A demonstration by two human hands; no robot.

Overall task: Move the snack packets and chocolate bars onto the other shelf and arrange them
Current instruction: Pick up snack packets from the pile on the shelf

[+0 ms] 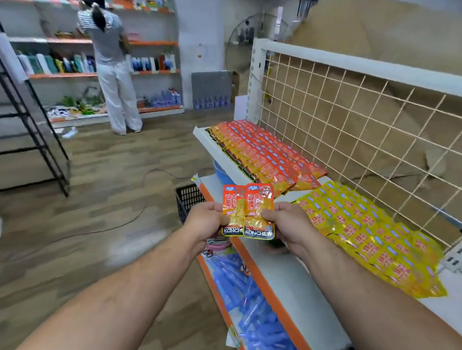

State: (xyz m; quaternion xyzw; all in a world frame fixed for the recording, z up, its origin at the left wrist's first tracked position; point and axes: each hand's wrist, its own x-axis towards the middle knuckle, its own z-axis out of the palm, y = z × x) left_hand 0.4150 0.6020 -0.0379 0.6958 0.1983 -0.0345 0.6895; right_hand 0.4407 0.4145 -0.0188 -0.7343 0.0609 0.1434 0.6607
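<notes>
Two orange snack packets [249,210] marked KONCHEW are held up side by side over the front edge of the white shelf [282,277]. My left hand [204,222] pinches the left packet's edge and my right hand [287,225] pinches the right packet's edge. On the shelf lie overlapping rows of orange packets [263,154] farther away and yellow packets [371,234] nearer, to the right of my right hand. No chocolate bars are visible.
A wire mesh back panel [357,129] stands behind the shelf. A black basket [189,200] sits on the floor by the shelf end. Blue items [248,295] fill the lower shelf. A person [112,63] stands at far shelving. A black rack [20,106] is at left.
</notes>
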